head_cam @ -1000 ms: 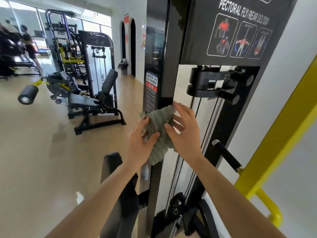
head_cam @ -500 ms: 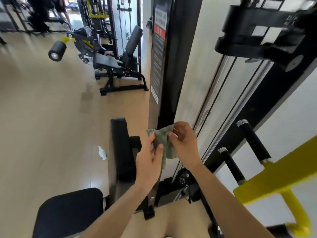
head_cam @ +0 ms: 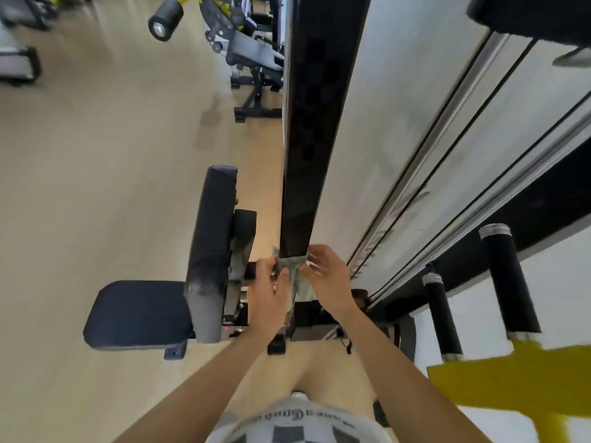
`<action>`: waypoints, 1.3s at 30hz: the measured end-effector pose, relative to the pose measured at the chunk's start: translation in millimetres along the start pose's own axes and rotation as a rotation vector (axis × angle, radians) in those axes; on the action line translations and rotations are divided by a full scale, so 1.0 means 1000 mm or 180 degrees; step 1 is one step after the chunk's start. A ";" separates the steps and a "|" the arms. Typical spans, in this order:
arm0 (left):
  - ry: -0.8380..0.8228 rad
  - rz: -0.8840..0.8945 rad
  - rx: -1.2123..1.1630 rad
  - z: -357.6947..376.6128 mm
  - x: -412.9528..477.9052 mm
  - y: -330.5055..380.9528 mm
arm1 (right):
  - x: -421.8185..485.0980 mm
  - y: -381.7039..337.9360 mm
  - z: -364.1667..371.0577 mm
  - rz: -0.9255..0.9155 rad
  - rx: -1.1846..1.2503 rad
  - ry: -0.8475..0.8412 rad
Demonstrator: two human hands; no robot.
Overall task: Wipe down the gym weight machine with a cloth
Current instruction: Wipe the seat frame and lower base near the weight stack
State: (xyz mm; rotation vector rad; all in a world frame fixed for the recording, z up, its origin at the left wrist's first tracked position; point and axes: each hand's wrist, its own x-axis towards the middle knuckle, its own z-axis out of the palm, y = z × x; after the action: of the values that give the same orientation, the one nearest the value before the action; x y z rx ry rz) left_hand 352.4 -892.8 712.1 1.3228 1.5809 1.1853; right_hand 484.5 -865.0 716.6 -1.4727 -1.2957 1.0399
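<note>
A grey-green cloth (head_cam: 292, 266) is held against the lower end of the weight machine's black post (head_cam: 307, 139), wrapped across its front face, with a loose tail hanging down between the two hands. The cloth's left side is pinched between the thumb and fingers of the left hand (head_cam: 267, 290). The cloth's right edge is touched by the right hand (head_cam: 327, 278), but its fingers are blurred, so whether they grasp it cannot be told. A black seat (head_cam: 137, 314) and upright back pad (head_cam: 211, 251) are seen left of the post, above a tan floor (head_cam: 96, 187). Two black padded handles (head_cam: 508, 279) and a yellow bar (head_cam: 511, 378) are seen at the right.
</note>
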 end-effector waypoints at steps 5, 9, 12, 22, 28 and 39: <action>0.0022 -0.0279 0.0581 0.011 0.008 -0.028 | 0.003 0.038 0.013 0.0214 -0.0395 -0.0076; -0.0285 -0.0565 0.0778 0.012 0.013 -0.046 | 0.003 0.056 0.024 0.0347 -0.0661 -0.0056; -0.0446 -0.0760 0.0720 0.009 0.019 -0.053 | 0.001 0.057 0.030 0.0575 -0.0690 -0.0008; -0.0286 -0.0651 0.0126 -0.006 0.017 -0.030 | -0.007 0.036 0.020 0.0480 -0.0273 0.0384; 0.0046 -0.0300 -0.0430 -0.006 0.010 -0.001 | -0.012 -0.002 0.010 0.0099 0.0556 0.0298; -0.0354 -0.1366 -0.0374 0.012 0.024 -0.056 | -0.003 0.046 0.024 0.1113 0.1319 -0.0230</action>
State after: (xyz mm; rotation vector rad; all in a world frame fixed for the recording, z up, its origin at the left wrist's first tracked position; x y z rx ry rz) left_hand 342.3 -869.0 655.7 0.8976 1.5863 0.9056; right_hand 472.6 -868.0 666.4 -1.3703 -0.8146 1.4996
